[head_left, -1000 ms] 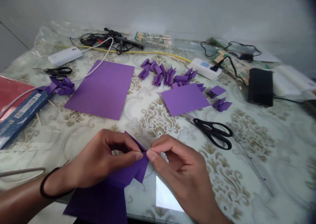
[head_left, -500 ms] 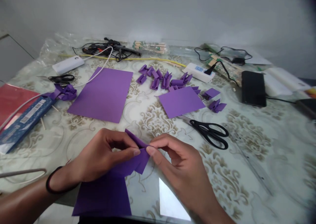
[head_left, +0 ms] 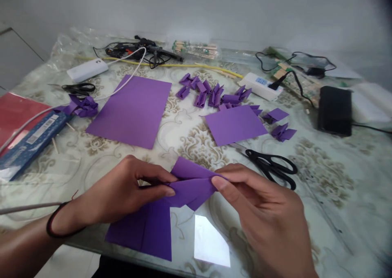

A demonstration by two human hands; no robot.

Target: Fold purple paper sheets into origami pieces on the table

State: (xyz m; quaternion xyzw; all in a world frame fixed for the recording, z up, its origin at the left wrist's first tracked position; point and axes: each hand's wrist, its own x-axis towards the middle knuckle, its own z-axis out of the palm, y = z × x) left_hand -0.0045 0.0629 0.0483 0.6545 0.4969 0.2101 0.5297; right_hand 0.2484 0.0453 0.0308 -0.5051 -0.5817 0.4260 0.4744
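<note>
A folded sheet of purple paper [head_left: 191, 190] is stretched between my two hands above the table's near side. My left hand [head_left: 134, 192] pinches its left part between thumb and fingers. At the paper's right end, my right hand [head_left: 260, 204] grips a corner between thumb and forefinger. Two layers of the fold part slightly along the top. Below my left hand another purple piece [head_left: 153, 233] hangs or lies near the table edge; whether it joins the held paper is hidden. Beyond my hands are a large purple sheet [head_left: 134, 110] and a smaller one [head_left: 235, 126].
Several folded purple pieces [head_left: 216, 96] cluster at the back middle. Black-handled scissors [head_left: 272, 163] and a clear ruler [head_left: 327, 212] lie at right. A power strip [head_left: 260, 86], a black box-like device [head_left: 335, 110], smaller scissors [head_left: 79, 88] and a blue package [head_left: 33, 141] surround the area.
My right hand has moved right, away from the left, keeping its pinch on the paper. More of the folded paper shows between the hands. The camera view has shifted slightly.
</note>
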